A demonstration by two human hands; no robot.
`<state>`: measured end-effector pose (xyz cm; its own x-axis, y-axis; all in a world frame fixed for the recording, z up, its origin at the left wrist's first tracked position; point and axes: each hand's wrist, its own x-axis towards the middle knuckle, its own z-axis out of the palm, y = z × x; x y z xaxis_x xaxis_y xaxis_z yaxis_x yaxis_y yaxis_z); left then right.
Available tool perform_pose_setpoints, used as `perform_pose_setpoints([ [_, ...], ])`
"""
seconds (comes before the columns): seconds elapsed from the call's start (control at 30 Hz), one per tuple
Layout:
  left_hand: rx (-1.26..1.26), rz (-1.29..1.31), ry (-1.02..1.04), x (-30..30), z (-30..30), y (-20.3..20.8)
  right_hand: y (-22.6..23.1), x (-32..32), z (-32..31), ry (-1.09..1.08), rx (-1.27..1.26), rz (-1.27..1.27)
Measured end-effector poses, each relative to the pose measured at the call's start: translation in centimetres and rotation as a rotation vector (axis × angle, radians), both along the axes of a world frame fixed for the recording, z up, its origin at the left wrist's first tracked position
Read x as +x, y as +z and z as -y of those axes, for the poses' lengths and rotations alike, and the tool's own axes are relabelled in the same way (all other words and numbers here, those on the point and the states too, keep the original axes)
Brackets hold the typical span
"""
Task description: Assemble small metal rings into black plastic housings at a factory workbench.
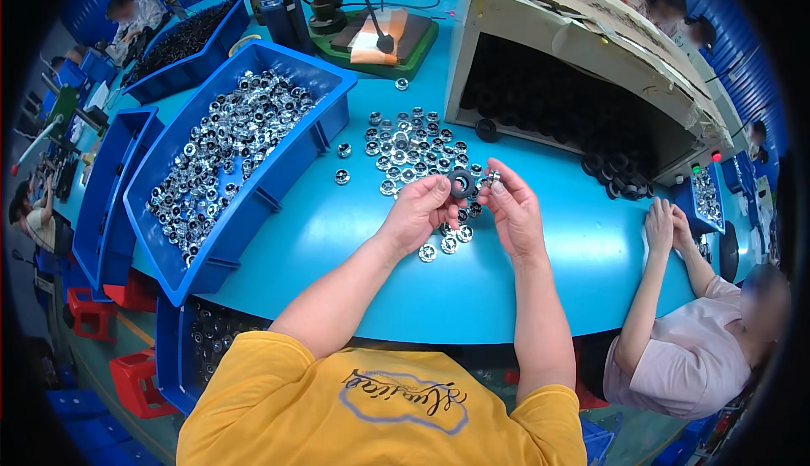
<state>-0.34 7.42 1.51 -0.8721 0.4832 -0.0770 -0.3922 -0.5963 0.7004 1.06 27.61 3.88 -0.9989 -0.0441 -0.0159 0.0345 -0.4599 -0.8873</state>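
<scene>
Above the blue-green table (354, 285), my left hand (415, 215) pinches a small black tyre (461, 183) between thumb and fingers. My right hand (516, 220) is just beside it, with a small shiny chrome wheel hub (490, 177) at its fingertips. Tyre and hub are close together; whether they touch I cannot tell. Under and beyond both hands spreads a loose pile of chrome wheel hubs (410, 144), some of which my fingers cover. Several more hubs (428, 253) lie on the near side of my hands.
A large blue bin (331, 120) of chrome hubs stands at left. Right of the pile, an open-fronted box (460, 86) holds black tyres, some spilling out (614, 177). A green drill press (413, 53) stands behind. At right, a co-worker's hands (665, 228) rest on the table.
</scene>
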Motion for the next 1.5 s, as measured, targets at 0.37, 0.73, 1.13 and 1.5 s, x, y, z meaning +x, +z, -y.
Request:
perform_pose_setpoints([
  [0.37, -0.032, -0.035, 0.008, 0.0, 0.0, 0.2, -1.0, 0.1, -0.1, 0.010, 0.028, -0.041],
  [0.73, -0.032, -0.095, 0.020, 0.1, -0.5, -0.1, -1.4, 0.3, 0.6, -0.021, 0.189, -0.153],
  [1.13, -0.061, -0.088, 0.036, 0.2, -0.6, 0.1, -0.9, 0.8, 1.8, -0.162, 0.415, -0.322],
  [1.5, -0.404, -0.469, 0.272, 0.1, -0.5, 0.6, -1.1, 0.9, 1.9, -0.018, 0.344, -0.127],
])
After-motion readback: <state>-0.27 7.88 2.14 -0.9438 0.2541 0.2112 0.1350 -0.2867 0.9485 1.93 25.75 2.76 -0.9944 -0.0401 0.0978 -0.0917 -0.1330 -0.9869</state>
